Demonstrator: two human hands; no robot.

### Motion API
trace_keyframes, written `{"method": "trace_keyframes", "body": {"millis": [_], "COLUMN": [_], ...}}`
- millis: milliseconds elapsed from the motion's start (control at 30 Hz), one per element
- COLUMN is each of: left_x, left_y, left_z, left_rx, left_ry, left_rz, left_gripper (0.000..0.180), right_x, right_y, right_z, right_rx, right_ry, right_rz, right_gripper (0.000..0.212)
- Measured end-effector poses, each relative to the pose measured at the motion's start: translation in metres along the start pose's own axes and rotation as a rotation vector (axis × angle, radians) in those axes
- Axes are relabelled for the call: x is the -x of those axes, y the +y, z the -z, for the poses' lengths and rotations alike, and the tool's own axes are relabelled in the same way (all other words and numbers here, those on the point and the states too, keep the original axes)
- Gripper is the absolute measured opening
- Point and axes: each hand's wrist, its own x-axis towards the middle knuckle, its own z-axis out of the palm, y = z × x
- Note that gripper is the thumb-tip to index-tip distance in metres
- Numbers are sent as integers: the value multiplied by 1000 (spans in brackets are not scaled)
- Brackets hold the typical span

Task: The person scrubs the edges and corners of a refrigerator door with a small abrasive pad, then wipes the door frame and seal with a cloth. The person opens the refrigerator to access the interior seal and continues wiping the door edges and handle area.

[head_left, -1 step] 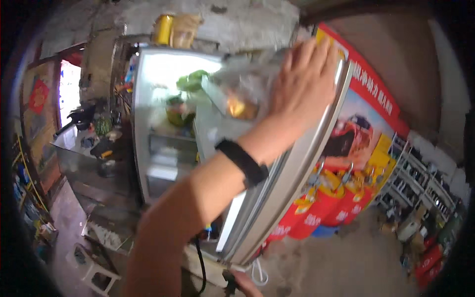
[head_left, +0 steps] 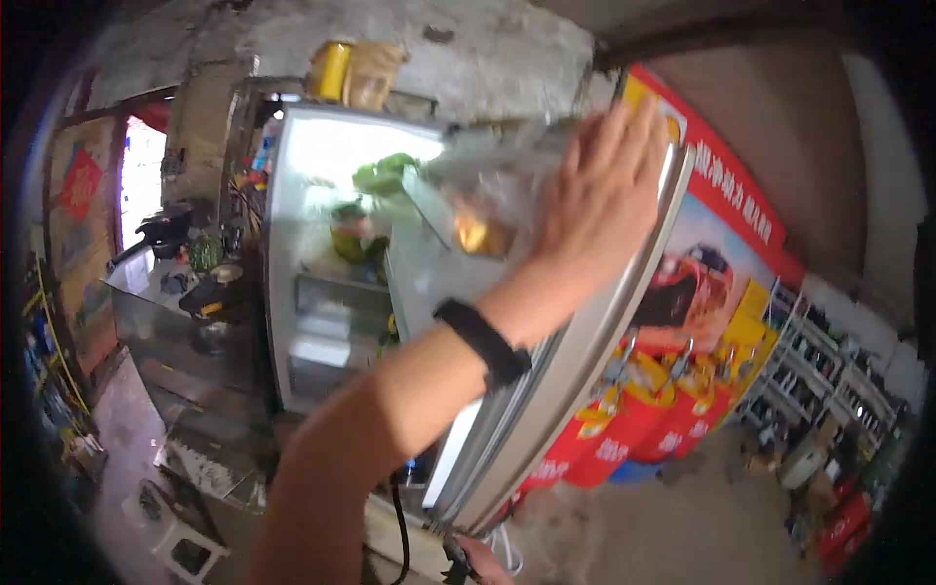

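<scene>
A glass-door display fridge [head_left: 277, 253] stands before me, lit inside. My left hand [head_left: 606, 185], with a black band on its wrist, lies against the upper part of the fridge door [head_left: 597, 346], its fingers stretched out. Left of that hand, a clear plastic bag [head_left: 483, 232] with something orange-yellow in it shows blurred, along with green vegetables [head_left: 383, 175] on the upper shelf. Low at the bottom edge, my right hand [head_left: 483, 564] is only partly in view. It seems closed around a small black object [head_left: 456, 558], which I cannot identify.
A yellow can [head_left: 333, 70] and a brown paper bag [head_left: 374, 76] sit on top of the fridge. Leftward is a counter with a dark pan [head_left: 210, 294]. A red poster board [head_left: 702, 283] stands beside the door, a shelf rack [head_left: 819, 356] beyond it. A black cable [head_left: 401, 522] hangs below.
The view has shifted slightly, so the fridge and room sit a little lower in it. My left hand stays against the door; my right hand remains at the bottom edge.
</scene>
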Motion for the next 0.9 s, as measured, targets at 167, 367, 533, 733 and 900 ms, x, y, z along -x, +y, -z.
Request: {"method": "trace_keyframes", "body": {"millis": [167,367,533,733,900], "left_x": [68,209,274,311,296], "left_y": [41,84,89,77,59], "left_z": [66,140,186,230,245], "left_rx": [164,558,442,261,311], "left_ry": [-255,-577,-620,-672,-524], "left_rz": [-60,-179,143,415,724], "left_gripper": [51,39,40,41,56], "right_x": [37,9,-15,-35,-56], "right_y": [-112,-200,-257,-240,-137], "right_z": [40,75,48,7,-45], "right_rx": [-634,-709,-29,350,578], "right_ry": [535,563,1112,1032,527], "right_rz": [278,891,1356,1567,1428], "right_gripper": [30,24,27,32,36]}}
